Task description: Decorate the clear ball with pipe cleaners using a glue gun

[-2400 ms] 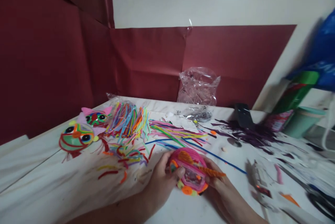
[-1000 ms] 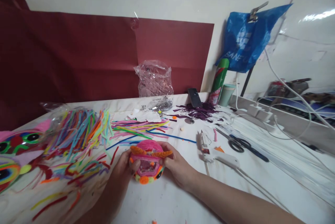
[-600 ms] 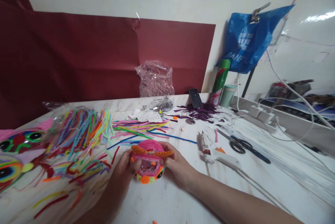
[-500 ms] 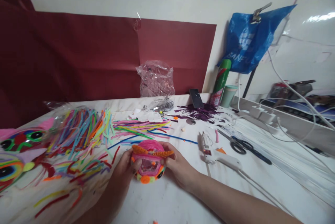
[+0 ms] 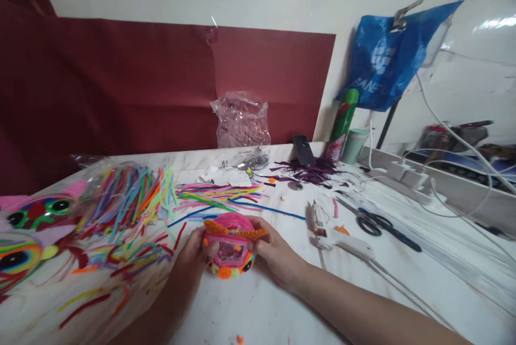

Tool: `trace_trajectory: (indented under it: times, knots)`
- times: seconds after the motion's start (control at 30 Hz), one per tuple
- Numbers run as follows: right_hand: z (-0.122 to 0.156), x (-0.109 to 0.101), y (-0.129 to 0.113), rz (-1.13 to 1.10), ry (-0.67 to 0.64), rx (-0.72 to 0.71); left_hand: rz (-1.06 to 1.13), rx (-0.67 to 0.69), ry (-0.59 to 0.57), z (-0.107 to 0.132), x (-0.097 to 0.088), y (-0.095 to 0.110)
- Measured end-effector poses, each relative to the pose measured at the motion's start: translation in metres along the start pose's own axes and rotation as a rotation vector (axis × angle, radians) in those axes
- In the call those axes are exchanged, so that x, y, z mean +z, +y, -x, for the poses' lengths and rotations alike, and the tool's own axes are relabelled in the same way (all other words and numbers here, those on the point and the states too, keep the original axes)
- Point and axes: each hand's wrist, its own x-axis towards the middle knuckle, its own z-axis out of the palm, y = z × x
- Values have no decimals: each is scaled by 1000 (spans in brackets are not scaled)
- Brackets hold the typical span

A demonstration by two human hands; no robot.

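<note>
Between my two hands is a round pink craft figure [image 5: 230, 251], covered in pipe cleaners. Two orange twisted strips stick out across its upper part, and its middle has a clear, see-through window. Orange, yellow-green and black-and-white pieces sit along its lower edge. My left hand [image 5: 195, 253] grips the left side, thumb on the front. On the right side my right hand [image 5: 268, 253] grips it, thumb near the orange strip; its other fingers are mostly hidden behind. A white glue gun [image 5: 336, 243] lies to the right of my right hand.
Bundled coloured pipe cleaners [image 5: 129, 194] and loose cut pieces [image 5: 129, 253] cover the left, beside finished-looking animal faces [image 5: 44, 213]. Scissors [image 5: 374, 221], a phone [image 5: 303, 150], purple strands [image 5: 310, 172], a green spray can [image 5: 342, 124] and a power strip [image 5: 411, 178] are behind and right.
The figure stays in both hands and tilts very slightly. The view has shifted a little; nothing was taken up or let go.
</note>
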Motion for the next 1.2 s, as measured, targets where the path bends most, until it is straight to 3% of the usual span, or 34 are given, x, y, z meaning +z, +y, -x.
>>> trace_trajectory:
  times: [0.13, 0.73, 1.2]
  knots:
    - [1, 0, 0, 3, 2, 0, 6, -9, -106, 3, -4, 7]
    - [3, -1, 1, 65, 11, -8, 52, 1, -190, 11, -4, 13]
    - [4, -2, 1, 91, 19, 5, 74, -15, -131, 16, 0, 21]
